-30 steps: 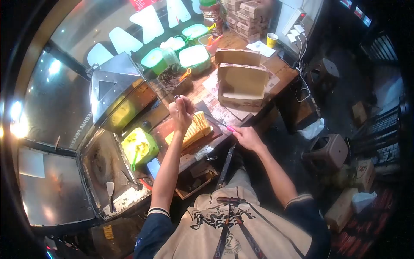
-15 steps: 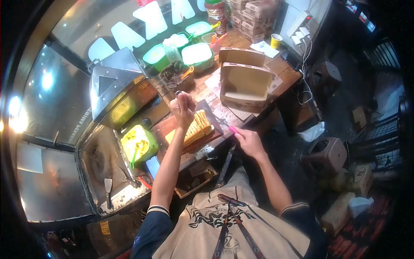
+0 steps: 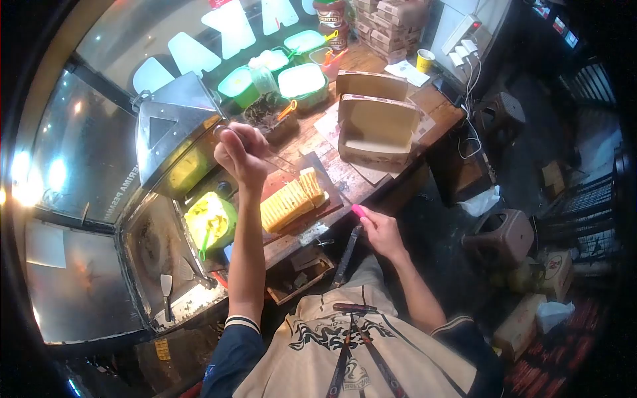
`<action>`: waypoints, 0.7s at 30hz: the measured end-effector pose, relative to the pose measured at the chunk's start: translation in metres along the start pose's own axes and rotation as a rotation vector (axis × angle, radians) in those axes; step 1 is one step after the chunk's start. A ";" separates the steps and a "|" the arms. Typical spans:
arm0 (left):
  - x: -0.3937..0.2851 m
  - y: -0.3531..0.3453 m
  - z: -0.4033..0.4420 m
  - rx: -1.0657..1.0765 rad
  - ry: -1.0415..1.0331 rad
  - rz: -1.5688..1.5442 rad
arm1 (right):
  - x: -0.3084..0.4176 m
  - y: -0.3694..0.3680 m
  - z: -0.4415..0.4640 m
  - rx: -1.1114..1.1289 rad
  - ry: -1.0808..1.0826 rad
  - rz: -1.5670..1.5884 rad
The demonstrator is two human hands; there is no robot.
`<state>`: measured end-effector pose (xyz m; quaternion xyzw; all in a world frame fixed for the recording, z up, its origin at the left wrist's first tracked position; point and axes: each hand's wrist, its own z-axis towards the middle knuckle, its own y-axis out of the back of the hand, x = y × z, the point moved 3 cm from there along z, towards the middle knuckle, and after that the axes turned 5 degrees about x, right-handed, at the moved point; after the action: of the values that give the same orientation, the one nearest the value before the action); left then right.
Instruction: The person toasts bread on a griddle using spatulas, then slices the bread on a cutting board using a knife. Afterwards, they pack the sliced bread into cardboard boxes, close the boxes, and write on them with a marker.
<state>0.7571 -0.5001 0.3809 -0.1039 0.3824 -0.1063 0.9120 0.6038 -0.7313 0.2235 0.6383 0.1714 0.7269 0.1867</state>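
Observation:
A golden sliced loaf (image 3: 292,202) lies on a dark board (image 3: 326,174) on the worktable. My left hand (image 3: 244,154) is closed around the handle of a thin metal utensil (image 3: 282,164), raised above the board's far left side; what kind of utensil it is I cannot make out. At the table's front edge, right of the loaf, my right hand (image 3: 379,229) grips a knife by its pink handle (image 3: 359,210), its blade pointing up and left. An open cardboard box (image 3: 377,129) stands behind the board.
Green tubs (image 3: 302,83) and a dark-filled container (image 3: 269,114) line the back. On the left are a yellow-filled tub (image 3: 209,222), a metal hood (image 3: 176,126) and a griddle (image 3: 156,232) with a spatula (image 3: 166,286). A yellow cup (image 3: 424,61) stands back right.
My left hand has moved left and slightly up with its utensil, away from the loaf, uncovering more of it. My right hand has drawn slightly back toward me with the knife.

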 end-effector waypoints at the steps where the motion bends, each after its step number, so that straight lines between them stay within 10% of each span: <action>1: 0.007 0.005 0.005 -0.034 -0.016 0.059 | 0.000 0.005 0.000 -0.029 -0.004 -0.016; 10: 0.117 0.011 0.001 -0.080 0.164 0.243 | -0.002 0.011 -0.047 0.036 -0.314 0.057; 21: 0.116 0.014 0.005 0.059 0.381 0.154 | 0.001 -0.019 -0.052 -0.015 -0.191 0.016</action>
<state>0.8416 -0.5181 0.3019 -0.0255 0.5515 -0.0655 0.8312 0.5534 -0.7150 0.2084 0.7046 0.1425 0.6654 0.2014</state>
